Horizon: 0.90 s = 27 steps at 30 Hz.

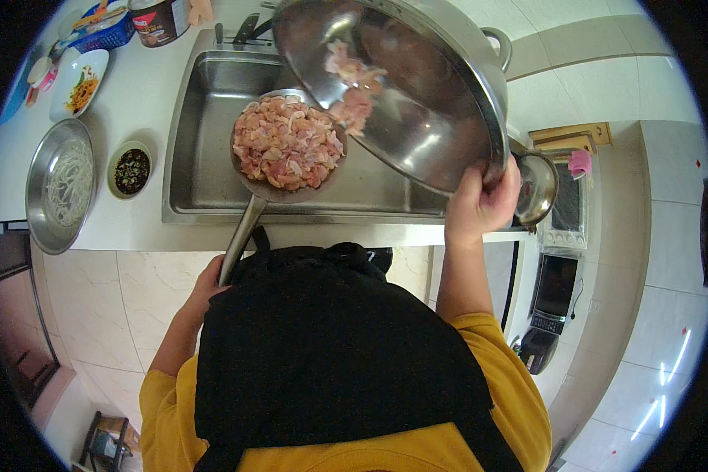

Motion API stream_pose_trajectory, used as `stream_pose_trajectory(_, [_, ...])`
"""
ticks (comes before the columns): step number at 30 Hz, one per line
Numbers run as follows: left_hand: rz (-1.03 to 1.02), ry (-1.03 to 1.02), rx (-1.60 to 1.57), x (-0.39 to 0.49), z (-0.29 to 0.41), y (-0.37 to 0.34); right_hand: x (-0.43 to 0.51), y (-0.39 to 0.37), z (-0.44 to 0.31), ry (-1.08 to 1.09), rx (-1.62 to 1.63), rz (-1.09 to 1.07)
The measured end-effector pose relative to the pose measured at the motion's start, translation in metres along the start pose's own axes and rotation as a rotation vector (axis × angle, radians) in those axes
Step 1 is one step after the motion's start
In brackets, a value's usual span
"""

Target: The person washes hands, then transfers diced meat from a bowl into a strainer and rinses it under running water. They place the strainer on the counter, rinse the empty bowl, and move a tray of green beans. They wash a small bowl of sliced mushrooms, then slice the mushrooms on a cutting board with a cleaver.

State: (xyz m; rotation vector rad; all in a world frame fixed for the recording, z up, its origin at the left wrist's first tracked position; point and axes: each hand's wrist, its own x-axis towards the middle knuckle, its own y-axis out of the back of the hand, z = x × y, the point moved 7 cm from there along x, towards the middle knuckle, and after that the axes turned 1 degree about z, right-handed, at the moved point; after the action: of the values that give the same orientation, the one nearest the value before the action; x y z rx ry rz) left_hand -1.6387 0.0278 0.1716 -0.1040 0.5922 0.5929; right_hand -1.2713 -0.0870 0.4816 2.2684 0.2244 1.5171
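In the head view, my left hand [209,282] grips the metal handle of a round long-handled strainer [259,190], held over the steel sink. A heap of raw cut meat [288,141] fills the strainer. My right hand [485,197] grips the rim of a large stainless steel bowl [425,133], tilted on its side with its opening facing the strainer. More raw meat pieces [354,100] lie along the bowl's inner wall, down to its lower edge beside the heap. The bowl hides part of the sink and the faucet.
The sink [206,141] lies below. On the counter at left stand a metal bowl of pale noodle-like strands [69,183], a small bowl of dark sauce [131,171], a white dish of shredded food [82,91], a blue basket [103,36] and a brown tub [158,23]. A metal pan [536,189] is at right.
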Motion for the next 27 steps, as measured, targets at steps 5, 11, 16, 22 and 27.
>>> stream_pose_trajectory(5, [0.004, -0.044, -0.003, 0.001, -0.001, 0.006, 0.003, -0.019, -0.012, 0.103, -0.11, -0.131])
stream_pose_trajectory(11, [-0.013, -0.034, -0.038, 0.002, -0.002, 0.005, -0.002, -0.017, -0.016, 0.124, -0.03, -0.102])
stream_pose_trajectory(16, [0.019, -0.106, 0.112, 0.001, 0.012, 0.011, 0.004, -0.022, -0.016, 0.145, -0.014, -0.087])
stream_pose_trajectory(22, [0.015, -0.072, 0.105, 0.004, 0.011, 0.01, -0.002, -0.007, -0.019, 0.122, -0.037, -0.149])
stream_pose_trajectory(27, [0.019, -0.041, 0.051, 0.003, 0.006, 0.009, -0.003, -0.007, -0.019, 0.165, 0.01, -0.148])
